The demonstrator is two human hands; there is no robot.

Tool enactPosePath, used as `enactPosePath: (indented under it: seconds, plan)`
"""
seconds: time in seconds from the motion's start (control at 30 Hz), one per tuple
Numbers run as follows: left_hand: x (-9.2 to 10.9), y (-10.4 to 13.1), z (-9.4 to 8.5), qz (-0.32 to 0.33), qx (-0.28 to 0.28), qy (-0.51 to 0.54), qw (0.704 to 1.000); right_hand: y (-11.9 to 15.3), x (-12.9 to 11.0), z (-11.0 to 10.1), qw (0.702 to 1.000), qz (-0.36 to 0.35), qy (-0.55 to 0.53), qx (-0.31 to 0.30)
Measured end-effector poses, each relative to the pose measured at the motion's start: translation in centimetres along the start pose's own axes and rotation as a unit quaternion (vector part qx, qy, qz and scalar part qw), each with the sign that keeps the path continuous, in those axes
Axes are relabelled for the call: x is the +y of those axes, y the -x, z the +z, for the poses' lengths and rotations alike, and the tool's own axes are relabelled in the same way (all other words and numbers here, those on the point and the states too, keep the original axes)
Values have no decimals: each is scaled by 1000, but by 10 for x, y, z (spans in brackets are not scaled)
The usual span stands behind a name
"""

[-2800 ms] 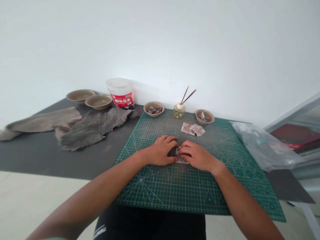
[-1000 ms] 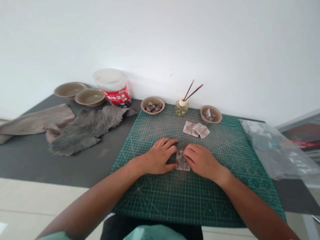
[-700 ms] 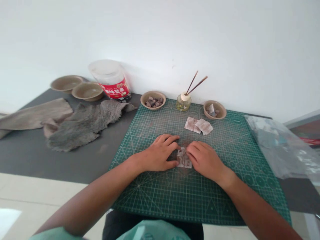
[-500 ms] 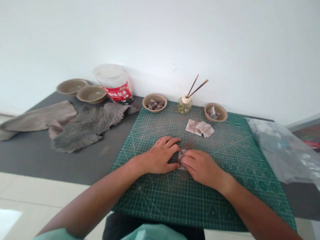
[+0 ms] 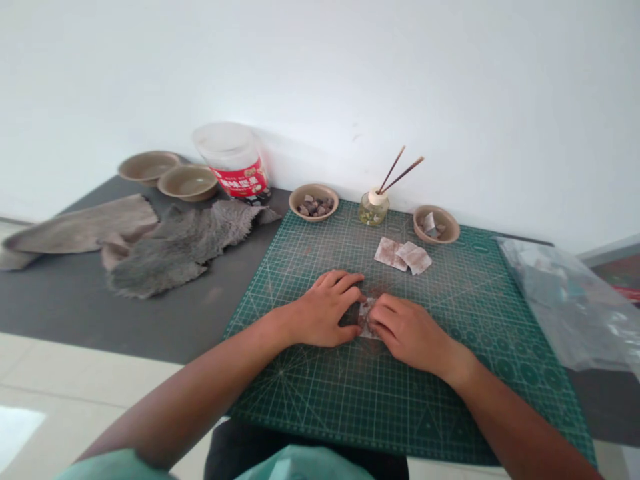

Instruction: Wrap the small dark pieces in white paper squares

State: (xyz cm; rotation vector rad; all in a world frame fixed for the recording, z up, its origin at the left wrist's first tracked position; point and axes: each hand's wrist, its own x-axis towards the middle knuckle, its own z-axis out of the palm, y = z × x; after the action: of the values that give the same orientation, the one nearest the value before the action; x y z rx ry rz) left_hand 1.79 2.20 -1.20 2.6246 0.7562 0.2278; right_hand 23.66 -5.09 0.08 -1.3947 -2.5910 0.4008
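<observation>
A small pale square sheet with brown smudges (image 5: 367, 325), perhaps sandpaper, lies flat on the green cutting mat (image 5: 345, 407). At its left edge rests my left hand (image 5: 327, 310), fingers spread on the mat, with thumb and index fingertips touching the sheet. My right hand (image 5: 413, 330) is closed over the sheet's right side, its fingertips bunched and pressed down on it. Whatever those fingers pinch is hidden beneath them. Just beyond the hands lie two more smudged sheets (image 5: 391, 254), one overlapping the other.
Along the wall stand a bowl of stones (image 5: 314, 203), a reed diffuser (image 5: 373, 208) and a bowl with stones and a folded sheet (image 5: 436, 224). At left are two bowls (image 5: 149, 168), a plastic tub (image 5: 233, 160) and grey cloths (image 5: 170, 247). A clear plastic bag (image 5: 565, 313) lies right.
My right fingertips have shifted slightly rightward across the smudged sheet, so more of it shows. My left hand stays at the sheet's edge. The whole view has shifted a little.
</observation>
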Motion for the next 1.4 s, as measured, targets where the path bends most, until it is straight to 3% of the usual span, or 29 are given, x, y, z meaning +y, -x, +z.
enactPosePath:
  seconds: [0.1,0.23,0.4,0.57,0.73,0.9,1.03,1.2,1.33,1.4]
  plan:
    - [0,0,1,0,0,3,1000,-2,0,0,1000,3,17,7]
    - [0,0,0,-2,-1,3,1000,1,5,-3,996,64,44,35]
    - [0,-1,-2,1,-6,8,1000,4,6,-1,999,-4,30,-14]
    - [-1,-1,-1,-2,-8,2,1000,1,11,-4,995,67,70,36]
    - [-1,-1,-1,5,-5,8,1000,3,12,-2,999,10,39,7]
    - [-1,-1,-1,-4,-11,7,1000,-2,12,-2,994,76,62,46]
    - [-1,-1,-2,2,-12,11,1000,0,11,-5,999,17,40,-5]
    - [-1,-1,-2,0,-9,12,1000,0,10,-6,996,54,71,28]
    - [-1,-1,-2,3,-9,16,1000,0,11,-6,998,-22,52,-22]
    - [-1,-1,-2,7,-9,20,1000,-1,11,-5,998,-20,54,-4]
